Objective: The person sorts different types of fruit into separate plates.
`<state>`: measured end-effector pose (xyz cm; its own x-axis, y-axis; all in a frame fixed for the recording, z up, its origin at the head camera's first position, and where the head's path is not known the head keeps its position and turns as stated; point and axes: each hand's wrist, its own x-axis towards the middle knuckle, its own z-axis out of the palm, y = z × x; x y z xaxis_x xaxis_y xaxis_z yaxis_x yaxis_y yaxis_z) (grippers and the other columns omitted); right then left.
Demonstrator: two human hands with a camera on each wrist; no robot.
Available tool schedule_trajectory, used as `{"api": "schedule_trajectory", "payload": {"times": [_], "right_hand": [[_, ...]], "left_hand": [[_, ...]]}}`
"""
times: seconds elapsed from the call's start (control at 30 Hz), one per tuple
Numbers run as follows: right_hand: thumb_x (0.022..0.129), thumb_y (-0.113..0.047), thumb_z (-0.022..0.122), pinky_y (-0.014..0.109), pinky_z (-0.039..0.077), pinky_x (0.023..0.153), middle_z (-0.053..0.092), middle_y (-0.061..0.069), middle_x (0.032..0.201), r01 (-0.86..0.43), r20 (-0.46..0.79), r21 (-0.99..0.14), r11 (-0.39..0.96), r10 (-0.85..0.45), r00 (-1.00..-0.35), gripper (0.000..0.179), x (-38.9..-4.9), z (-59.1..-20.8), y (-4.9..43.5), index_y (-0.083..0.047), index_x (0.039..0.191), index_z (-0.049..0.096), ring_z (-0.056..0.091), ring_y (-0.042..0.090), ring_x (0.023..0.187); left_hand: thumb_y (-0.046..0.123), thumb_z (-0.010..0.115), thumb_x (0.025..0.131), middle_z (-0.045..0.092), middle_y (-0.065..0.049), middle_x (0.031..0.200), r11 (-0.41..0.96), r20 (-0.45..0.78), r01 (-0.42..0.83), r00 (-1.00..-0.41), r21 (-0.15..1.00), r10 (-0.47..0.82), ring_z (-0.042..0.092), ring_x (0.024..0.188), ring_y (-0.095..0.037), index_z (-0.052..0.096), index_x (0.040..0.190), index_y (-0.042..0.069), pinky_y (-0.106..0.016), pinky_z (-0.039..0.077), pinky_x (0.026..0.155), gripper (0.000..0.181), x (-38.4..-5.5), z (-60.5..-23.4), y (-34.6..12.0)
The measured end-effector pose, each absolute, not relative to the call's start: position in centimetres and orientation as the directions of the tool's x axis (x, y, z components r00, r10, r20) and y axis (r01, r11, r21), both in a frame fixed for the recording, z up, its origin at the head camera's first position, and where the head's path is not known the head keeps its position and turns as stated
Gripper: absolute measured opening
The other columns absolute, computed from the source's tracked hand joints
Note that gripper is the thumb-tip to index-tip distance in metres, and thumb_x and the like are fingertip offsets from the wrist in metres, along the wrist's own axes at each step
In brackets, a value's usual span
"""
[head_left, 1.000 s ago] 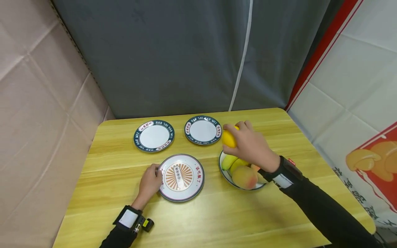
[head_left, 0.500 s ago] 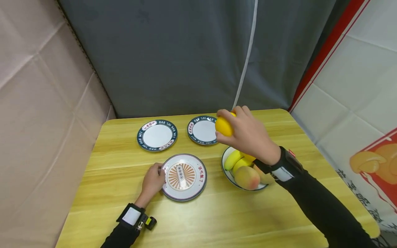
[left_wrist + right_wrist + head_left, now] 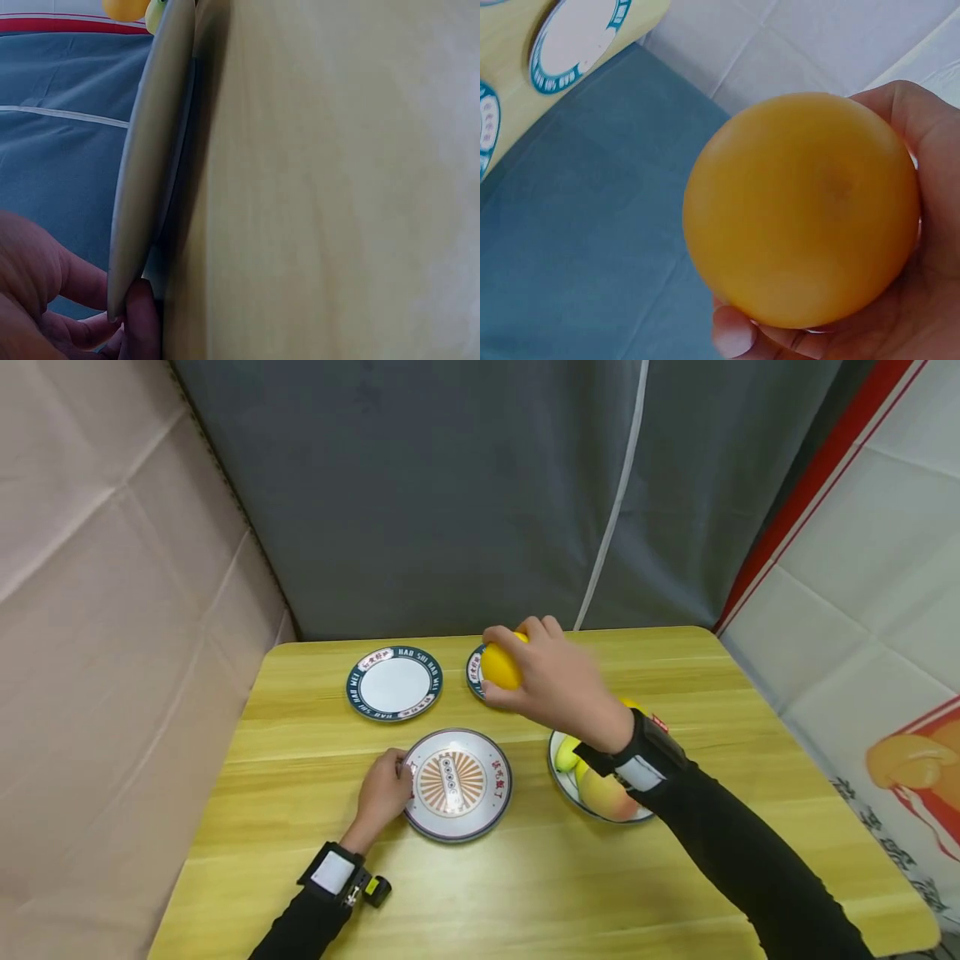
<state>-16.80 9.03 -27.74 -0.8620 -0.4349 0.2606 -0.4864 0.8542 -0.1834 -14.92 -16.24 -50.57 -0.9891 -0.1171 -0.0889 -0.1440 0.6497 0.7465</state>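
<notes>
Plainly, the right hand (image 3: 558, 683) was wrapped round a round yellow fruit (image 3: 500, 667), thumb on the near side and fingers on the far, and held it up off the table (image 3: 465, 902). From the head view the fruit hid much of the back right plate (image 3: 474, 672) — how high it hung was hard to tell. A snug but gentle grip seemed wise, since so smooth a ball would probably roll if let go before it rested. The left hand (image 3: 384, 789) pinched the left rim of the near plate (image 3: 457, 825) between thumb and fingers; a light, level hold looked enough there. Farther out, the back left plate (image 3: 393, 687) lay flat, while the bowl (image 3: 557, 777), with a peach (image 3: 604, 795) and a banana (image 3: 567, 753) in it, showed partly behind the right wrist — worth keeping the sleeve (image 3: 731, 839) clear of it.
</notes>
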Motion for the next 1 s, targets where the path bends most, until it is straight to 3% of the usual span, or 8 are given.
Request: {"api": "schedule_trajectory", "payload": {"times": [0.17, 0.57, 0.83, 1.0], "right_hand": [[0.092, -0.042, 0.070, 0.037, 0.055, 0.063, 0.060, 0.016, 0.117, -0.523, 0.278, -0.172, 0.835, -0.469, -0.839, 0.053, -17.1, -28.7, 7.6, -0.023, 0.141, 0.061, 0.053, 0.030, 0.101], [0.095, -0.040, 0.070, 0.034, 0.057, 0.070, 0.058, 0.019, 0.125, -0.550, 0.186, -0.245, 0.799, -0.518, -0.835, 0.056, -17.8, -31.6, 5.2, -0.022, 0.146, 0.058, 0.051, 0.032, 0.111], [0.096, -0.039, 0.071, 0.034, 0.059, 0.069, 0.058, 0.021, 0.127, -0.565, 0.149, -0.245, 0.788, -0.546, -0.825, 0.054, -17.6, -34.2, 4.2, -0.023, 0.146, 0.059, 0.052, 0.032, 0.110], [0.096, -0.038, 0.073, 0.035, 0.060, 0.072, 0.059, 0.022, 0.128, -0.563, 0.096, -0.249, 0.788, -0.558, -0.824, 0.055, -17.4, -36.2, 3.6, -0.022, 0.147, 0.059, 0.052, 0.032, 0.110]], "left_hand": [[0.007, 0.053, 0.105, 0.061, -0.015, 0.090, 0.642, -0.089, -0.146, -0.989, 0.753, -0.121, 0.059, 0.070, -0.022, 0.063, 0.131, -0.008, -0.031, 0.044, 0.060, 0.031, -15.0, -50.6, -15.8], [0.006, 0.053, 0.105, 0.064, -0.017, 0.096, 0.647, -0.075, -0.127, -0.991, 0.752, -0.107, 0.060, 0.077, -0.023, 0.063, 0.131, -0.008, -0.032, 0.045, 0.063, 0.032, -15.1, -50.6, -15.1], [0.005, 0.055, 0.104, 0.063, -0.016, 0.089, 0.645, -0.053, -0.103, -0.994, 0.757, -0.096, 0.058, 0.068, -0.020, 0.064, 0.128, -0.009, -0.031, 0.044, 0.059, 0.029, -14.7, -50.4, -15.1], [0.004, 0.055, 0.103, 0.064, -0.016, 0.090, 0.651, -0.035, -0.092, -0.994, 0.754, -0.100, 0.059, 0.072, -0.022, 0.065, 0.126, -0.009, -0.032, 0.045, 0.063, 0.029, -14.1, -50.4, -15.2]]}}
